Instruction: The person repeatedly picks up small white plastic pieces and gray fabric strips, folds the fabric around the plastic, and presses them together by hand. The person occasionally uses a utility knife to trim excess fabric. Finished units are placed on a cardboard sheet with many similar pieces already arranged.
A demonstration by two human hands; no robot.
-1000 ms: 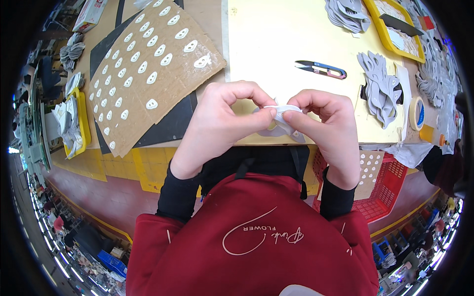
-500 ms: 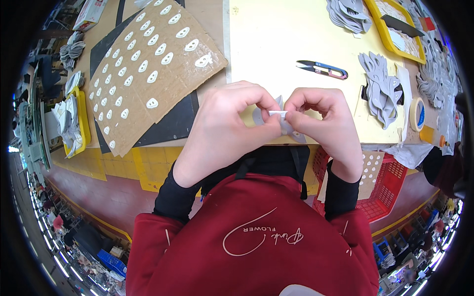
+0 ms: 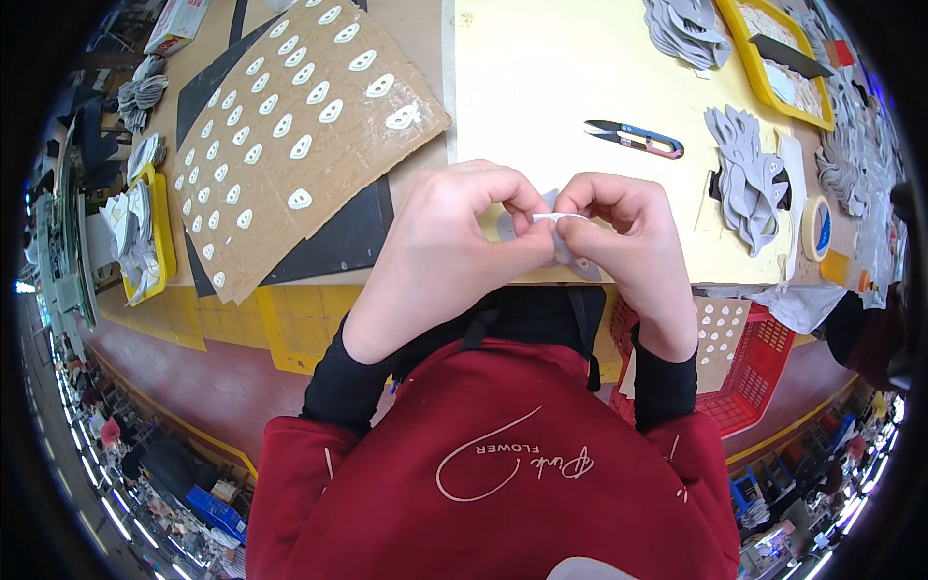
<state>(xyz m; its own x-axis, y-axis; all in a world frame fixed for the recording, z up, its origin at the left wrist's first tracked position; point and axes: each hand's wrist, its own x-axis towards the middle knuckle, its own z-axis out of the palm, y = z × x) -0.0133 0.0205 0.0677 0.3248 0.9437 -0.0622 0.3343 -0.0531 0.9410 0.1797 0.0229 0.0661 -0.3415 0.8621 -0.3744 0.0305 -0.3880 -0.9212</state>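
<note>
My left hand [image 3: 435,242] and my right hand [image 3: 633,237] meet near the table's front edge, fingertips almost touching. Between thumb and fingers of both, a small white piece [image 3: 546,217] is pinched, seen nearly edge-on, so its outline is mostly hidden. Just under the fingers lies a light grey cut piece [image 3: 564,253], partly covered by the hands. A pair of thread snips [image 3: 638,140] with dark blades rests on the pale yellow sheet [image 3: 527,87] beyond my right hand.
To the left, a brown cardboard sheet [image 3: 280,164] bears rows of small white pieces with holes. Stacked grey pieces [image 3: 746,184] and a tape roll [image 3: 816,228] lie at right. Yellow trays [image 3: 166,237] stand on either side. A red basket [image 3: 764,362] sits below the edge.
My right fingertips have shifted slightly left along the white piece, closer to my left fingers. Both hands keep their pinch. The whole view has moved a little.
</note>
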